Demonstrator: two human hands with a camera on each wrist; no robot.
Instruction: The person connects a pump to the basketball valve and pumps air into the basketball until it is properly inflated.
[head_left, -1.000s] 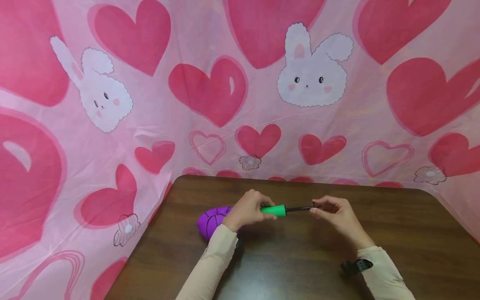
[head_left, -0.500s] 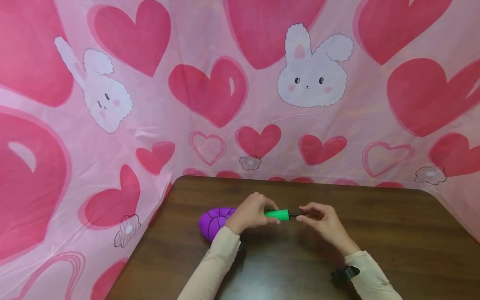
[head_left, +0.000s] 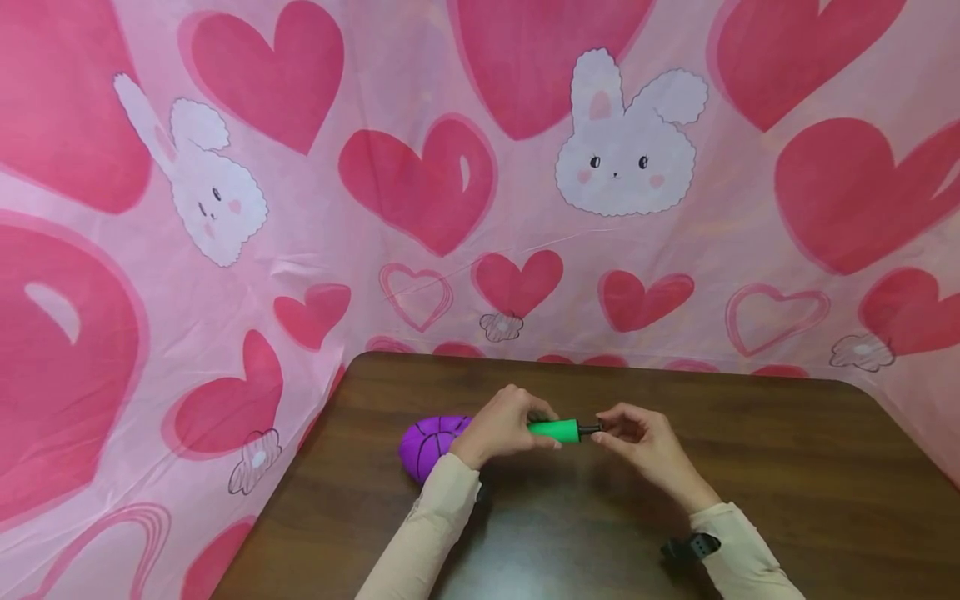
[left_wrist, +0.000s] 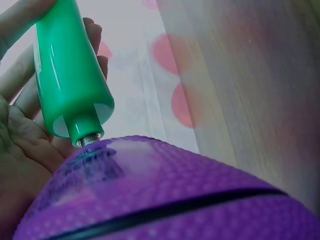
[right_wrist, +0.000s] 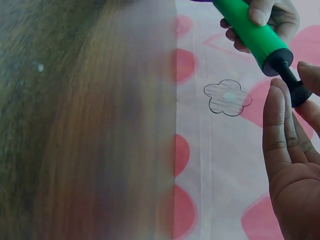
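Note:
My left hand grips the green barrel of a hand pump, its fingers wrapped round it. In the left wrist view, the pump's metal needle end meets the top of a purple ball with black seam lines. That ball looks partly deflated in the head view, and my left wrist hides its right part. My right hand pinches the black handle at the other end of the pump. Only a short length of the black rod shows between barrel and handle.
A brown wooden table lies beneath both hands. Its far and left edges meet a pink cloth printed with hearts and rabbits. A black wrist device hangs at my right sleeve.
My right hand has moved left, pushing the pump's rod most of the way into the barrel. My left hand shifted slightly right. Over the last half second both hands have hardly moved.

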